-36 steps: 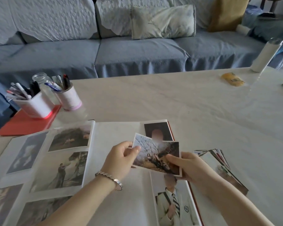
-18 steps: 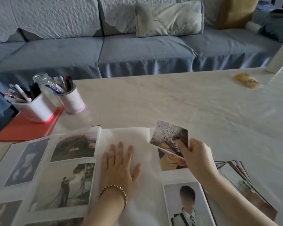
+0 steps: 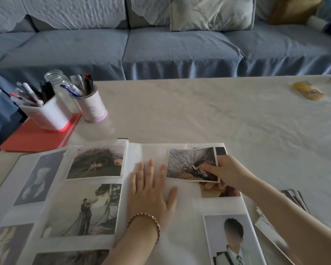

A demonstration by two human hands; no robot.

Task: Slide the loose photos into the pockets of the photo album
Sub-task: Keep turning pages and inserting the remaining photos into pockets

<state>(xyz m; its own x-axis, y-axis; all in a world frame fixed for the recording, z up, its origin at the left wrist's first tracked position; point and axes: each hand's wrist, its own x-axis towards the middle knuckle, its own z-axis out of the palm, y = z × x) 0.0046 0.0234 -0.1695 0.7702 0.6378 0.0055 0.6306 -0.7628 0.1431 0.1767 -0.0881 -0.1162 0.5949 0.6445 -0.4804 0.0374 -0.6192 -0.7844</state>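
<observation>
Switching grip: left hand (image 3: 151, 194) let go of the rectangular bare-tree photo print (image 3: 189, 161), now lies flat pinning the open white photo album (image 3: 151, 150). Right hand (image 3: 225, 173) pinches the print, lowered over the album's 1 o'clock corner (pocket entry looks next).

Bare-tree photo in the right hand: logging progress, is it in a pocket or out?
Out. The rectangular bare-tree photo sits tilted over the white album page, overlapping a pocketed photo, pinched by the right hand.
</observation>
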